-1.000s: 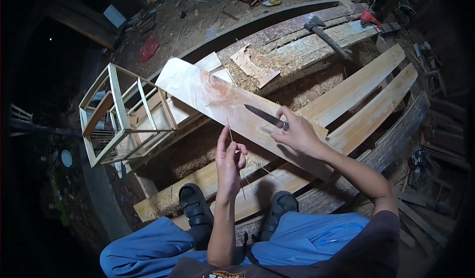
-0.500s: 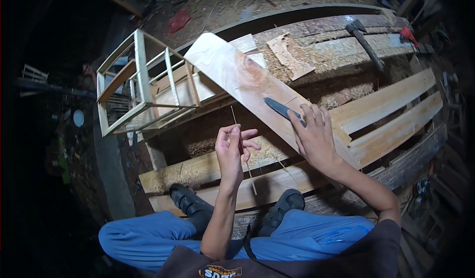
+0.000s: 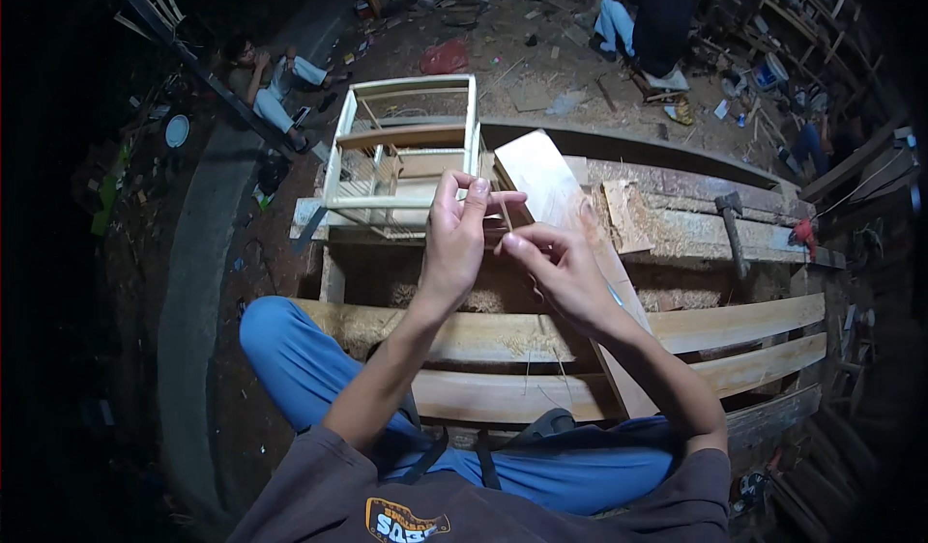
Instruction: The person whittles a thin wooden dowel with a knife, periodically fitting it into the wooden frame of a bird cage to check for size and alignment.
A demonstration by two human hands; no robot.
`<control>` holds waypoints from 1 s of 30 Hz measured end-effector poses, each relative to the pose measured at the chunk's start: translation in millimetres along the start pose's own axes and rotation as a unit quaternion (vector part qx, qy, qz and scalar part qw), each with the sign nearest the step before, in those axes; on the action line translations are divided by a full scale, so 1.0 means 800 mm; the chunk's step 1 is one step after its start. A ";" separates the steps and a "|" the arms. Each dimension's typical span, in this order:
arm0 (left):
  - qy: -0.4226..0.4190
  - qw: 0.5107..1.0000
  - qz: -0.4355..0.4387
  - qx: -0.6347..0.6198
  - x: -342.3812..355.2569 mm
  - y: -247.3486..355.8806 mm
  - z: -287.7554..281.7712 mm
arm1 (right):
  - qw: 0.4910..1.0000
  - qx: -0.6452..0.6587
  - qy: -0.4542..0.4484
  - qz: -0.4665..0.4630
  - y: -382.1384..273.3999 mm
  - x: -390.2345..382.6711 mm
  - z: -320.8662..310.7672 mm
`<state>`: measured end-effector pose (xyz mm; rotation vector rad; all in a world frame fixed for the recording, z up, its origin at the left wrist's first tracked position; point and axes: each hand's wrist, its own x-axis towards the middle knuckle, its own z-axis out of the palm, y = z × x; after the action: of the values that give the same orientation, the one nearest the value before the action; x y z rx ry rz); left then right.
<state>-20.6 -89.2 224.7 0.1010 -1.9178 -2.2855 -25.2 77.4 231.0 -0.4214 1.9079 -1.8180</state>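
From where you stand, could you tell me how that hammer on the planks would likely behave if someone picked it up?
The hammer would probably feel head-heavy, with its dark metal head at the far end. It looks rigid. Lying flat on the plank, it seems unlikely to roll.

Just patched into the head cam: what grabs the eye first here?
Both hands, left hand and right hand, meet at centre frame, pinching a thin sliver between their fingertips. Under them a pale plank slants across wooden beams; a white wooden frame stands behind, a hammer lies to the right.
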 end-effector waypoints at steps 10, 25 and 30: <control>-0.018 0.844 0.226 0.487 0.059 0.036 -0.156 | 0.962 -0.202 0.158 -0.094 0.005 0.161 0.040; -0.044 0.884 0.195 0.422 0.056 0.011 -0.215 | 0.835 -0.450 0.286 -0.135 0.014 0.234 0.115; -0.062 0.873 0.205 0.438 0.075 0.007 -0.200 | 0.838 -0.454 0.269 -0.137 0.007 0.234 0.120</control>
<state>-54.9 -255.4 204.8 -0.3266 -2.5715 -1.0582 -131.7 -101.8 201.1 -0.5284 3.2242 -1.0917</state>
